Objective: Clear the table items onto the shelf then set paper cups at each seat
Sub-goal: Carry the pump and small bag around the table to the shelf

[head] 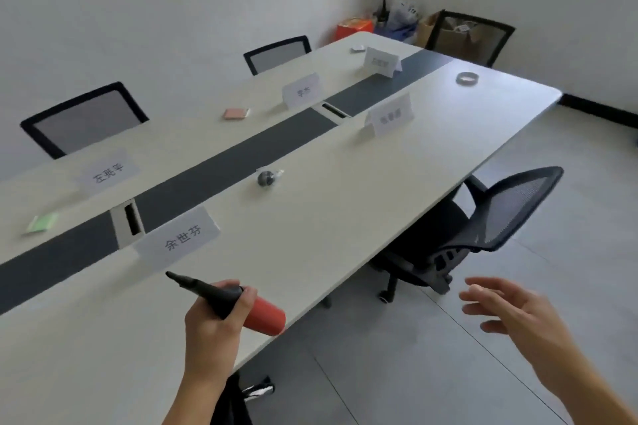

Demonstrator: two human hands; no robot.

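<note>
A green note pad (pixel 41 224) lies flat at the far left of the long counter (pixel 345 217); thin and light, it is probably best pinched at an edge. Nearer the camera, the left hand (pixel 214 317) is wrapped round the black neck of a red-and-black pump-like tool (pixel 262 316), held over the counter's near edge with its nozzle pointing away. It looks like rigid plastic, light enough for one hand, and the mid-length grip seems secure. A pink pad (pixel 236 113) lies beyond the dark centre strip. A small grey round object (pixel 266 179) sits just this side of the strip; it may roll, so taking it from above would suit. A tape roll (pixel 466 78) rests near the far end, stiff and easily hooked through its hole. The right hand (pixel 511 310) hovers off the counter, fingers spread, holding nothing.
</note>
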